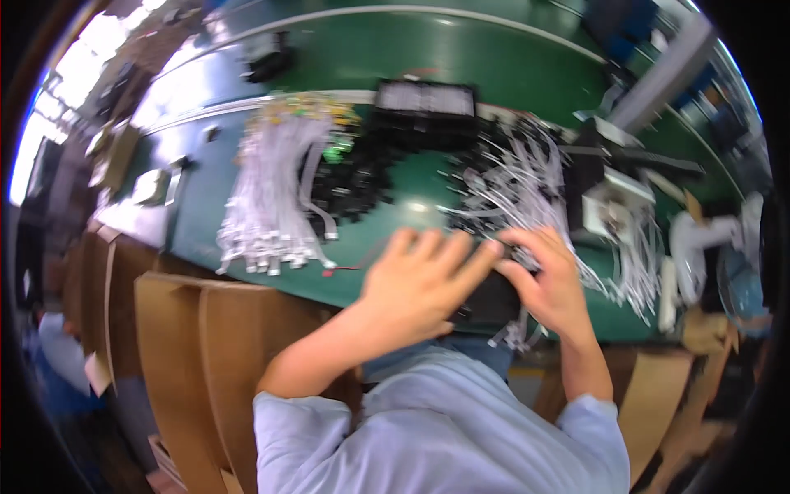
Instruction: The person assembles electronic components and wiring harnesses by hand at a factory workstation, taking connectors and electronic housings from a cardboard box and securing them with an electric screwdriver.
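Note:
My left hand (421,276) is stretched palm down over the near edge of the green bench, its fingers apart. Its index fingertip meets the fingertips of my right hand (547,276). Thumb and index finger of the right hand are bent together in a pinch; what is between them is too blurred to make out. Beyond the right hand lies a tangled pile of white cables (527,177) mixed with dark parts. Under and between the hands is a black surface (494,300). Heaped small black parts (350,181) sit beyond my left hand.
A bundle of flat white ribbon cables (267,185) with yellow ends lies at left. A black box (425,103) with white pieces stands at the back. On the right are a white device (613,206) and more white cables (638,272). Cardboard (177,354) stands along the bench front.

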Tool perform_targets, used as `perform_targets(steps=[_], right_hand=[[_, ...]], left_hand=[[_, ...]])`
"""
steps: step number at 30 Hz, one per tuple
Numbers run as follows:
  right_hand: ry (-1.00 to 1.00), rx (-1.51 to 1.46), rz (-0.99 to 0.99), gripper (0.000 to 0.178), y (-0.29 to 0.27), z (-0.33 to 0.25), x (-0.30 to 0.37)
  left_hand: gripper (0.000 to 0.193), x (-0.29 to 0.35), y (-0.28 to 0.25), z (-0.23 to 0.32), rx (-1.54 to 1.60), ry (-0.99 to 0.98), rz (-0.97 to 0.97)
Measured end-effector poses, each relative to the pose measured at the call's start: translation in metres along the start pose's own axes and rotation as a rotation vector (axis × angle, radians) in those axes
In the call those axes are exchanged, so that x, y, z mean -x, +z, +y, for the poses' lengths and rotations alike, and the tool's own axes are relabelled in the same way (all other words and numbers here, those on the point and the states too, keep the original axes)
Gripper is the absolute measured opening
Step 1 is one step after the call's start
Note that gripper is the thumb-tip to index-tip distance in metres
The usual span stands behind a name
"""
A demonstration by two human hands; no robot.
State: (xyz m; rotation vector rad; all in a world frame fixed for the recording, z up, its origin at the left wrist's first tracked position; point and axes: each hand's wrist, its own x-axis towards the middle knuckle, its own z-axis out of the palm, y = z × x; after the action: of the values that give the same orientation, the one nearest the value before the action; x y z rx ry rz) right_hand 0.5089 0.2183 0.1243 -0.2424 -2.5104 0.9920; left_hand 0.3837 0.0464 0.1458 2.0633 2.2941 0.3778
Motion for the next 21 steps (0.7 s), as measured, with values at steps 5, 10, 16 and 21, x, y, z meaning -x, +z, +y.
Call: perform_targets(steps=[5,10,16,21], right_hand=[[0.272,-0.190,0.031,0.028,0.008,0.000,0.010],[0.212,-0.133,0.072,0.030,0.010,-0.003,0.006],[0.232,-0.131,0.034,0.027,0.005,-0.003,-0.007],[0.185,-0.155,0.054,0.028,0.008,0.001,-0.011]], left_hand=[[0.101,-0.001,0.010,-0.006,0.009,0.035,0.058],[0.096,-0.003,0.003,-0.015,0.131,0.061,0.019],[0.029,-0.032,-0.004,-0.194,-0.150,-0.312,0.447],[0.027,-0.044,0.018,-0.276,-0.357,-0.530,0.177]])
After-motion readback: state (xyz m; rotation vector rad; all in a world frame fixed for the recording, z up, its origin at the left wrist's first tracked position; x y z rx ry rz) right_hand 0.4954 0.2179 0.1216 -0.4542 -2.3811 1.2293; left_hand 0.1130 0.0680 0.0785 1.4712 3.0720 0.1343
